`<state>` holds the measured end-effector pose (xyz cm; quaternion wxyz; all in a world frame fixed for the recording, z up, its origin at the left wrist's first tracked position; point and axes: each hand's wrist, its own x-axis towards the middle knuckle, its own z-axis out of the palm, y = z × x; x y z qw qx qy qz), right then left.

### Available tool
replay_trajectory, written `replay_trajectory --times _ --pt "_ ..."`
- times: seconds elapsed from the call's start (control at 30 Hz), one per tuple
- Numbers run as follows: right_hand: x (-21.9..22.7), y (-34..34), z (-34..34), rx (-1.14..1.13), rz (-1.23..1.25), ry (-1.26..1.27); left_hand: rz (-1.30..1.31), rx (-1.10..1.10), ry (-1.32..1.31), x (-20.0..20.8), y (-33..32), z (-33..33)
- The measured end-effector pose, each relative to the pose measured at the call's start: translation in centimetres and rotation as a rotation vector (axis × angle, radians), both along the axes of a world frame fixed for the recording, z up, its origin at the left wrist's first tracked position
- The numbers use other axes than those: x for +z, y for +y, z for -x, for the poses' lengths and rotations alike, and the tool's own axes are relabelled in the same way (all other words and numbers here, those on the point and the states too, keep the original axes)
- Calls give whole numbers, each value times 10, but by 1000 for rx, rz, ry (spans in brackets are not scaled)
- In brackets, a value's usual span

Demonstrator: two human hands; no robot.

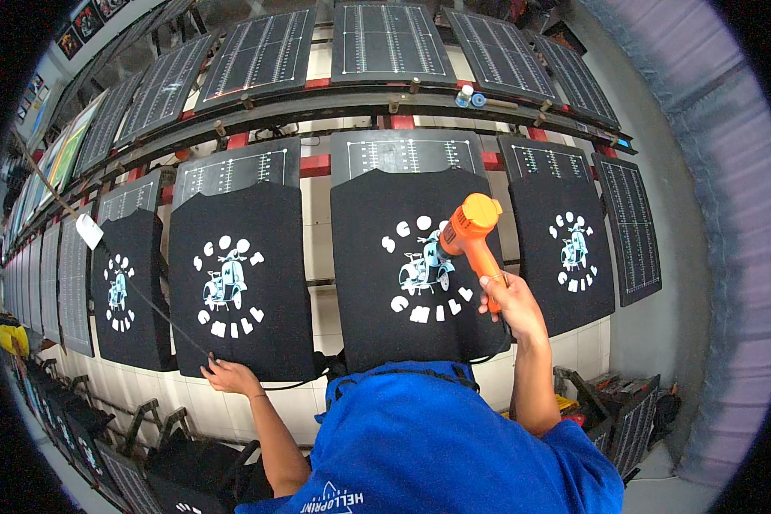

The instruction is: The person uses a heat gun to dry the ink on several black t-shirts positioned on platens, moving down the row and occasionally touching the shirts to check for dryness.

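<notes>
My right hand [519,304] grips the handle of an orange heat gun [480,248]. Its dark nozzle is over a black T-shirt [373,240] bearing a printed light-blue scooter and curved white lettering. At the lower edge of another black T-shirt [274,214] with the same print, my left hand [231,377] is closed on a black cable [150,301]. The cable slants up and left to a white tag-like piece [88,230] and also runs right, past my waist. Both shirts are stretched over flat printing boards, whose dotted tops show above the necklines.
More printed black shirts lie on boards to the left [128,287] and right [565,257]. Beyond a dark metal rail [317,103] stands another row of dotted boards [394,43]. A small bottle and blue tape roll [478,100] rest on the rail. Racks stand behind me.
</notes>
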<state>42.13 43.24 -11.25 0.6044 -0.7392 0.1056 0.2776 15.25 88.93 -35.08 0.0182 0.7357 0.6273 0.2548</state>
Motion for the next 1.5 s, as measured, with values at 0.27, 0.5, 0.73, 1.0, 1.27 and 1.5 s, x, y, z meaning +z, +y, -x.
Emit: replay_trajectory --times 0.27,0.5,0.73,1.0,1.27,1.5 --pt "-2 0 12 17 72 -13 5 -17 8 17 -11 -6" --pt "1 -5 17 22 59 16 37 -16 10 16 -11 -8" --pt "4 -3 25 57 65 20 31 -22 7 16 -11 -6" --pt "10 -9 32 95 35 86 61 -13 -8 21 -13 -10" --pt "5 -10 37 74 55 45 35 -3 5 19 -13 -10" --pt "6 -13 34 9 126 5 63 -13 26 23 -15 -12"
